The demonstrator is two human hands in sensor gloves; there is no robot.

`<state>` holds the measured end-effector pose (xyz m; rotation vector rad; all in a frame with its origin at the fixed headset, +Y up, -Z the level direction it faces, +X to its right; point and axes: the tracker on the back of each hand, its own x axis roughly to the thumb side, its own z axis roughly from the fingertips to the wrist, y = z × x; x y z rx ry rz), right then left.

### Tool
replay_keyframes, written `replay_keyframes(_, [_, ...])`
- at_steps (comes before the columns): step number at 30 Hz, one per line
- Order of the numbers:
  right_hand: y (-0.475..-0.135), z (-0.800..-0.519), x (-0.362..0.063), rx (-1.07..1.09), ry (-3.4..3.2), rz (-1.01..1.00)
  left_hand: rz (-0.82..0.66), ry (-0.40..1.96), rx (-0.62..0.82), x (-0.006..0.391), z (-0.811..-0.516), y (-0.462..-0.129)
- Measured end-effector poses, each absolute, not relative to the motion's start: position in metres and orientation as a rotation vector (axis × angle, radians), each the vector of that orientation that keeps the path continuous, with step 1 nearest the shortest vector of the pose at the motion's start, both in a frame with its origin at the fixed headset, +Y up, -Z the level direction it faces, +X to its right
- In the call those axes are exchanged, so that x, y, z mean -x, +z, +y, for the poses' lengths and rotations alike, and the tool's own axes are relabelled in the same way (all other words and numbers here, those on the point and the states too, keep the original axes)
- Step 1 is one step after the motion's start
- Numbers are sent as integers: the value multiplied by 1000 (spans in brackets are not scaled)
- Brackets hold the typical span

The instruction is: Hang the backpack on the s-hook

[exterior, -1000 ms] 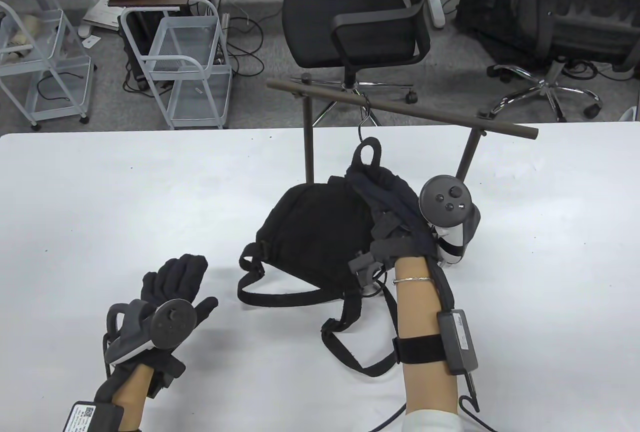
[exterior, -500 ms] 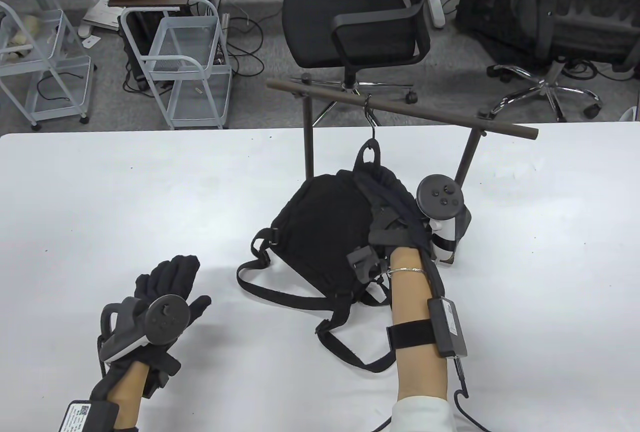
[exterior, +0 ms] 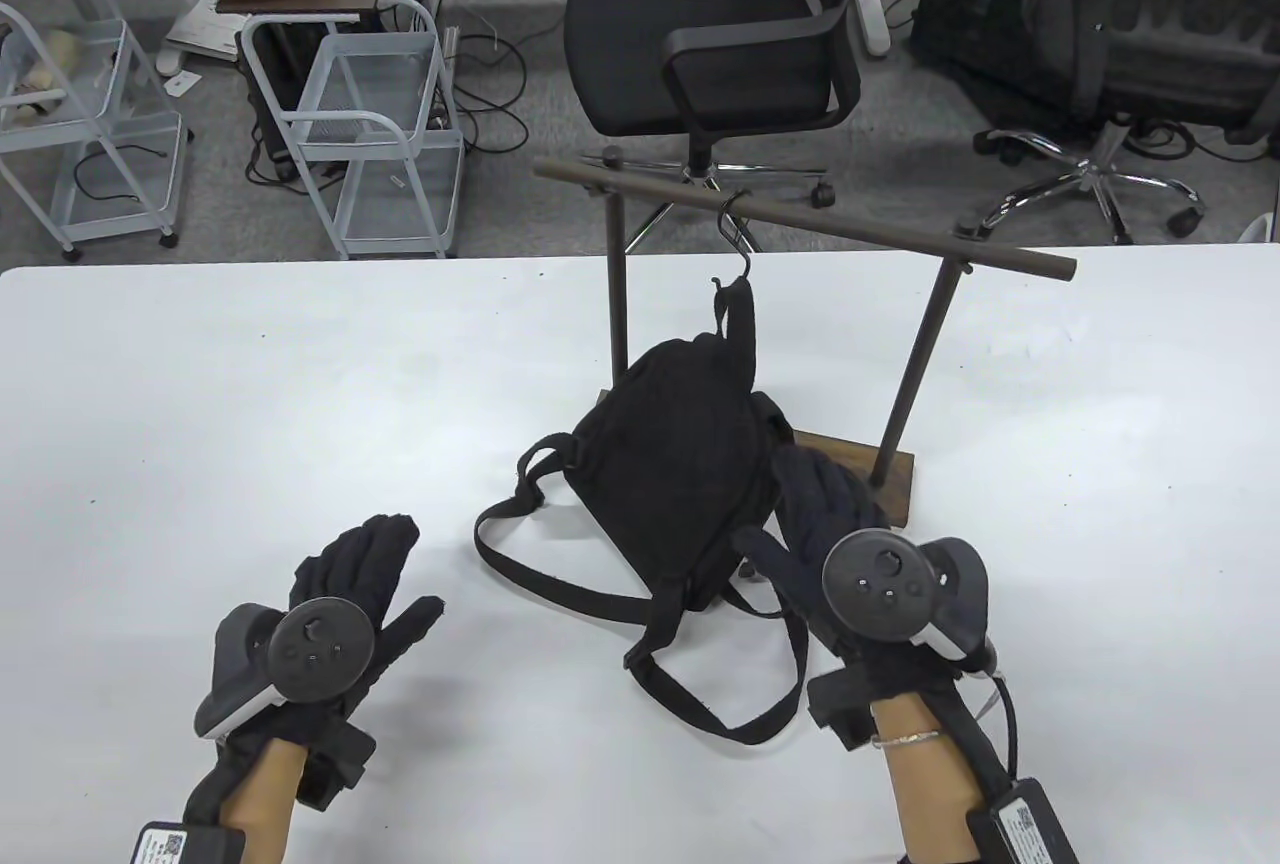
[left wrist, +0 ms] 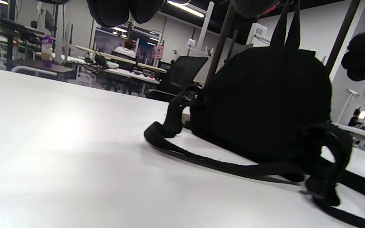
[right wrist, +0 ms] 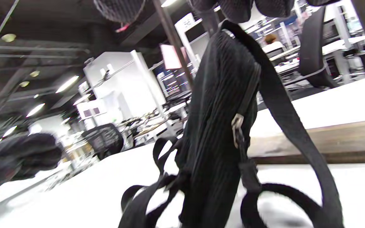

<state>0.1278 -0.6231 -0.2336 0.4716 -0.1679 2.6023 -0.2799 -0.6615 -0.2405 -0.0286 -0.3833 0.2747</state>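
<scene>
The black backpack (exterior: 680,464) hangs by its top loop (exterior: 738,324) from the S-hook (exterior: 738,239) on the dark rail (exterior: 800,216) of the wooden rack, its bottom apparently resting on the white table (exterior: 200,404) in front of the rack's base (exterior: 880,474). The shoulder straps (exterior: 600,594) trail loose across the table toward the person.

It looks like a small, soft fabric bag: light, limp, ribbed in the right wrist view, likely to sag and swing rather than hold shape. The top loop is the sensible place to take hold; the straps would only let the body dangle.

The left hand (exterior: 350,584) hovers over the table well apart from the bag, fingers spread and holding nothing. The right hand (exterior: 840,544) sits just beside the bag's lower right corner, fingers extended and gripping nothing visible; whether the fingertips touch the fabric cannot be told.

The lower curl of the hook is thin and hard to make out against the loop, so how deeply the loop is seated is uncertain.
</scene>
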Motion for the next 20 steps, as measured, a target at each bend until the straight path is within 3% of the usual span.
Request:
replay_keyframes(5, [-222,-648,-122,-593,2697,-148,-415,316,67,278,-662,-241])
replay_keyframes(8, [-226,-657,-123,-582,2728,-16,-426,312,101,276,-663,-241])
replay_keyframes(20, [-226,-663,-122,-590,2725,23,-434,311,128,274,-666,-241])
